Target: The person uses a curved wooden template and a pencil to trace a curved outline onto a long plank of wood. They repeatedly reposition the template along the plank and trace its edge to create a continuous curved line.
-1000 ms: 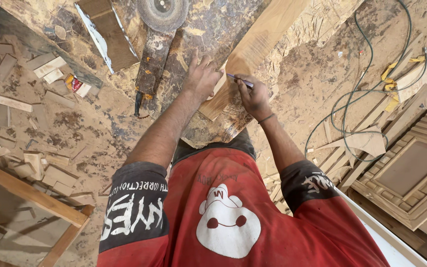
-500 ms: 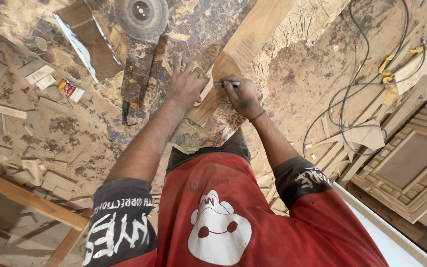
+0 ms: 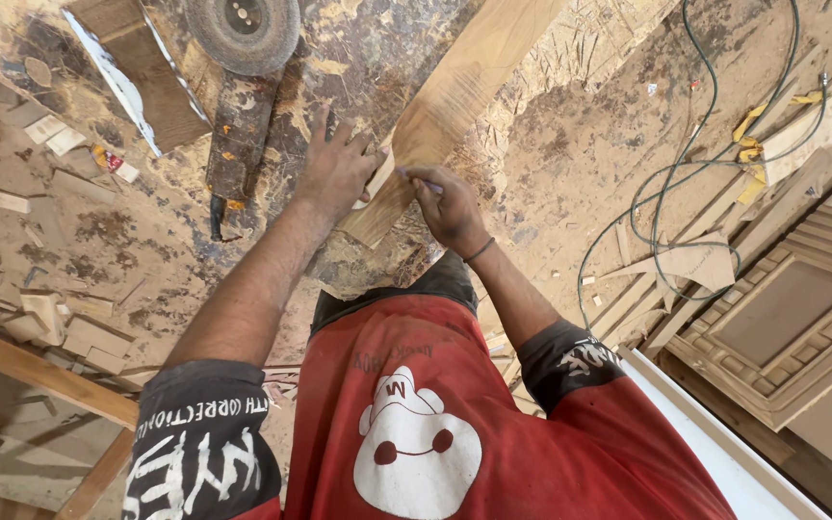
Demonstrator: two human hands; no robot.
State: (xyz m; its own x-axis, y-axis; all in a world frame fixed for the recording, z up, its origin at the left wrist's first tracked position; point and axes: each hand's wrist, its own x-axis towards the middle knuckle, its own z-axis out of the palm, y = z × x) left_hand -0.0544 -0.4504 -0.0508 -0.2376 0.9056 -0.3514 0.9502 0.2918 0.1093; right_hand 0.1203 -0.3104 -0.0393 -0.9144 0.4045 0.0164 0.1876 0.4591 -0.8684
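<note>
The person is leaning over a stained, dust-covered counter (image 3: 377, 58), seen from above past a red shirt (image 3: 435, 414) with dark printed sleeves. A long pale wooden plank (image 3: 455, 96) is lying across the counter, running from the upper right down to its near end between the two hands. The left hand (image 3: 337, 169) is lying flat with its fingers spread, palm down on the counter just beside the plank's left edge, touching a small pale piece that is sitting against the plank; what that piece is cannot be told. The right hand (image 3: 450, 207) is curled over the near end of the plank, with finger and thumb pinching a thin pencil-like tool (image 3: 416, 176) whose tip is resting on the wood close to the left hand. A dark band is sitting around the right wrist.

Beyond the left hand, an angle grinder (image 3: 238, 116) with a round grey disc is lying on the counter, its dark body pointing toward the person. Just to its left a flat board (image 3: 142, 77) with a bright edge is resting at a slant. Offcuts of wood (image 3: 60, 327) are littering the sawdust floor on the left, while a green cable (image 3: 686, 183) is looping across the floor on the right, near a carved panel door (image 3: 792, 308) that is lying flat
</note>
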